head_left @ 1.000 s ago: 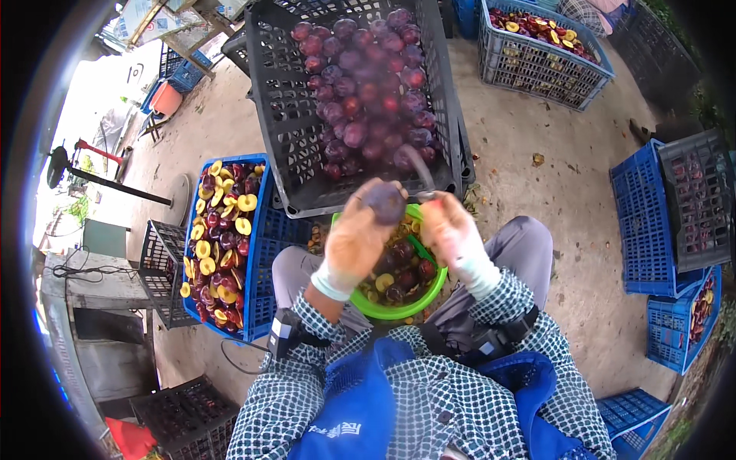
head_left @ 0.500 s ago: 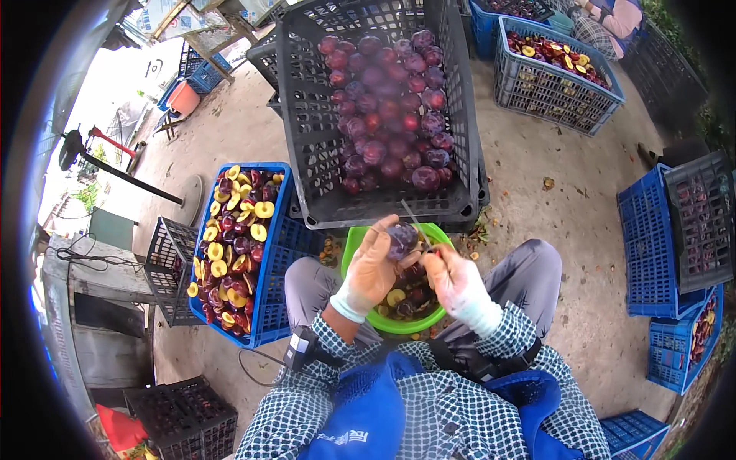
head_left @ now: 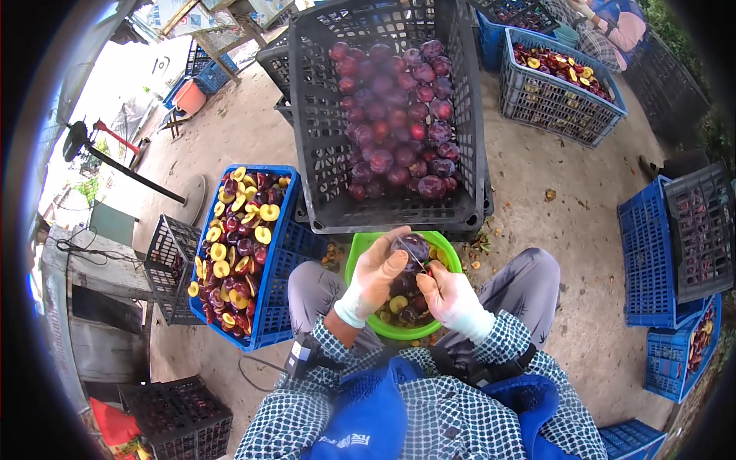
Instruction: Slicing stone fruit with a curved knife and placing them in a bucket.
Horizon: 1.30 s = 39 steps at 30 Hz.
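Over round green plastic bowl (head_left: pixel 360 264), gloved left hand (head_left: pixel 377 274) clasping dark purple plum (head_left: pixel 414 247). Gloved right hand (head_left: pixel 452 295) closed just beside, contents hidden.

A dark purple plum (head_left: pixel 414 249) is held between the gloved left hand (head_left: pixel 377 274) and right hand (head_left: pixel 448 295), right above a green bowl (head_left: pixel 360 257) that rests on the lap and holds plum pieces, some showing yellow flesh.
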Each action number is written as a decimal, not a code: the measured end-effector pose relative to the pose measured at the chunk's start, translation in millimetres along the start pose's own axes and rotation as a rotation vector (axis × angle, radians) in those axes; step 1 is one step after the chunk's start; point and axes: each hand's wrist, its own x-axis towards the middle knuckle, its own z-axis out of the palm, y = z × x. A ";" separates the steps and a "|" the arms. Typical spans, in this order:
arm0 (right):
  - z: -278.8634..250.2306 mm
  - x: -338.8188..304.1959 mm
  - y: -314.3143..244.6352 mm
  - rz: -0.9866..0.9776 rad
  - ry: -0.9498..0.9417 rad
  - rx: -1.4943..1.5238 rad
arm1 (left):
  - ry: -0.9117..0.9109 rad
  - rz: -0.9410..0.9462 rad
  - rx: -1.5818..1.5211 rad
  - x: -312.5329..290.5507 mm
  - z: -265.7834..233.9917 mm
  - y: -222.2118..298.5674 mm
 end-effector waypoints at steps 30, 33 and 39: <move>12.2 4.3 2.9 -0.104 0.161 0.207 | 0.037 0.217 0.422 6.6 29.9 10.7; 8.6 6.2 7.1 -0.082 0.135 0.168 | 0.001 0.279 0.390 14.0 32.4 11.9; 23.9 -5.6 10.7 0.147 0.013 0.457 | -0.036 0.010 -0.117 8.2 8.4 -1.5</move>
